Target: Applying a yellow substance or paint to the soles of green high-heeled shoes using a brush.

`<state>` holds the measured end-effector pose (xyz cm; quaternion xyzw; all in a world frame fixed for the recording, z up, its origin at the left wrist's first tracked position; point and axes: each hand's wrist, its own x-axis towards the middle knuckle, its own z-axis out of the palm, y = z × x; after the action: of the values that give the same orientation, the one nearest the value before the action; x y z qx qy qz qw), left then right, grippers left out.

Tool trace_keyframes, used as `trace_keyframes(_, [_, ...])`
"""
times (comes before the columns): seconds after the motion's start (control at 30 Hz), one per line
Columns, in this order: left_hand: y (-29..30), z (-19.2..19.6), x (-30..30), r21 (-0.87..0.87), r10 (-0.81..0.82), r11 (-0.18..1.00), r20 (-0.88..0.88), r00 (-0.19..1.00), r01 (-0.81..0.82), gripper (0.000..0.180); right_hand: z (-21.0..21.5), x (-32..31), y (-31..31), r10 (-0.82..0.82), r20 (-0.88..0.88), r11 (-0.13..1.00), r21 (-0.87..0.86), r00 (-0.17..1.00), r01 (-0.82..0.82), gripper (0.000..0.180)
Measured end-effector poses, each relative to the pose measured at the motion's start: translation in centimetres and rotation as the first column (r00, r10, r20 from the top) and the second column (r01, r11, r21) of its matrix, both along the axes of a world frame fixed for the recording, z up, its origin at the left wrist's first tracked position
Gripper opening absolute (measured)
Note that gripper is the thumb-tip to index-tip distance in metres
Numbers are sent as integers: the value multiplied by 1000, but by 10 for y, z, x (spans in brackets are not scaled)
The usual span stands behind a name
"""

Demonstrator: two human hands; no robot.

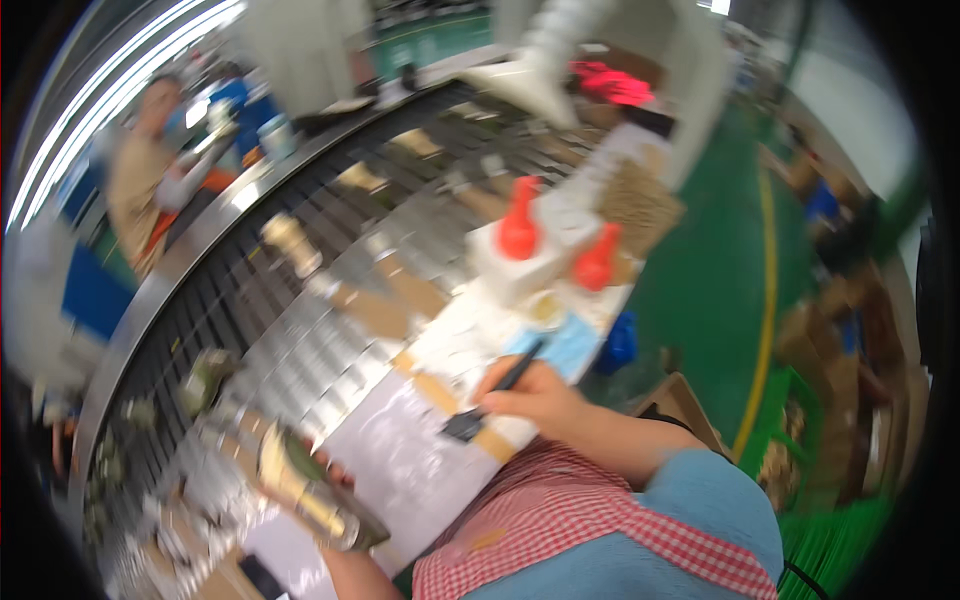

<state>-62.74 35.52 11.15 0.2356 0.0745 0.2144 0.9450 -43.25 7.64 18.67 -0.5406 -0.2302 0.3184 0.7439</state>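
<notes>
Currently, from the head view, I see the right hand [535, 395] closed around a small dark brush [490, 400], handle pointing up and away, bristle end down at the white worktop [400, 460]. The left hand [335, 480] is mostly hidden; its fingers wrap a dark green bottle with a pale gold neck wrap [305, 485], lying tilted over the near edge of the worktop. I note heavy motion blur, so finer detail is unreadable. Two red cone-shaped caps [518, 222] stand on a white block further along the worktop. A curved conveyor of dark slats [250, 270] runs on the left, carrying scattered pale items. Another person in a tan top [135, 185] stands beyond the conveyor.
</notes>
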Motion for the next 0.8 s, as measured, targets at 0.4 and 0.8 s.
trace_keyframes(0.4, [100, 11, 15, 237, 367, 903, 6, 930, -357, 74, -16, 12, 18, -68, -16, 998, 9, 998, 68, 14])
trace_keyframes(0.8, [290, -15, 172, 547, 161, 832, -85, 983, -89, 52, -21, 47, 35, -159, -53, 977, -153, 986, 150, 14])
